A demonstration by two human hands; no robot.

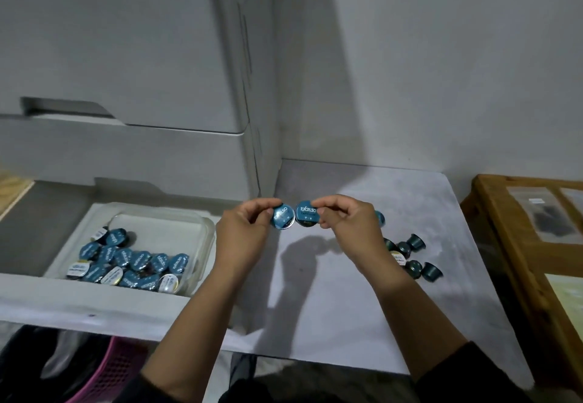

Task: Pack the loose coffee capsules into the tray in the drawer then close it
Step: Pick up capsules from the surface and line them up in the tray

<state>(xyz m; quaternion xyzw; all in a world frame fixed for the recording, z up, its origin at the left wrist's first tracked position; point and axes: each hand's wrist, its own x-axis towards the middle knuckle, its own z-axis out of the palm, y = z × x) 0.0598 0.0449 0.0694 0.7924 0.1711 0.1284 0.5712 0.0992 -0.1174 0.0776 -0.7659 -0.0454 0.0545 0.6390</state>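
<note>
My left hand (244,229) pinches a blue-lidded coffee capsule (283,216), and my right hand (350,226) pinches a second capsule (306,215). The two lids face me and almost touch, held above the grey table. In the open white drawer (94,301) at the left sits a clear plastic tray (176,232), with several blue and white capsules (132,263) piled in its near half. Several loose dark capsules (413,257) lie on the table behind my right wrist, which partly hides them.
White closed drawers (126,87) rise behind the open one. The grey tabletop (347,308) runs to a white wall at the back. A wooden tray or frame (504,245) stands at the right. A pink basket (116,368) and dark cloth lie below the drawer.
</note>
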